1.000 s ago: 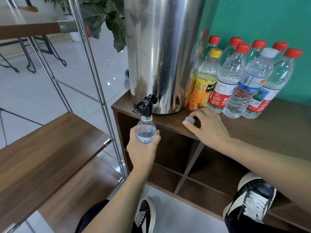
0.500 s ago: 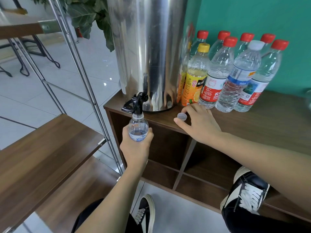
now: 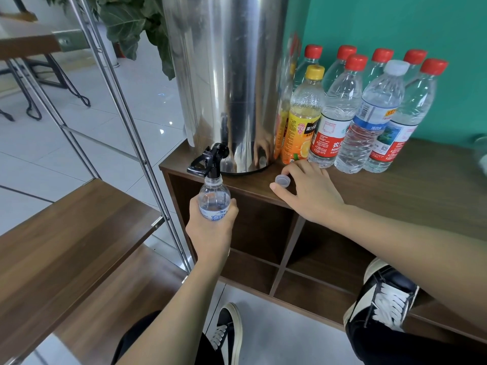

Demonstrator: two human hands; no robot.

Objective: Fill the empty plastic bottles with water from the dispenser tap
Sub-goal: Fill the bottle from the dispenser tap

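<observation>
My left hand (image 3: 210,233) grips a small clear plastic bottle (image 3: 214,200) with a blue label, uncapped and upright, its mouth right under the black tap (image 3: 209,163) of the tall steel dispenser (image 3: 226,83). The dispenser stands on the left end of a brown wooden cabinet (image 3: 421,191). My right hand (image 3: 308,192) rests on the cabinet top, thumb and fingers loosely around the bottle's loose cap (image 3: 282,179). Whether water flows from the tap cannot be seen.
Several capped bottles (image 3: 374,114) stand in a cluster right of the dispenser against the teal wall, one with an orange label (image 3: 303,119). A metal-framed wooden shelf (image 3: 66,233) stands at left. My shoes (image 3: 387,296) are below, near the cabinet's open cubbies.
Both hands keep their places: the left holds the bottle under the tap, the right stays by the cap. Only the camera view has shifted slightly.
</observation>
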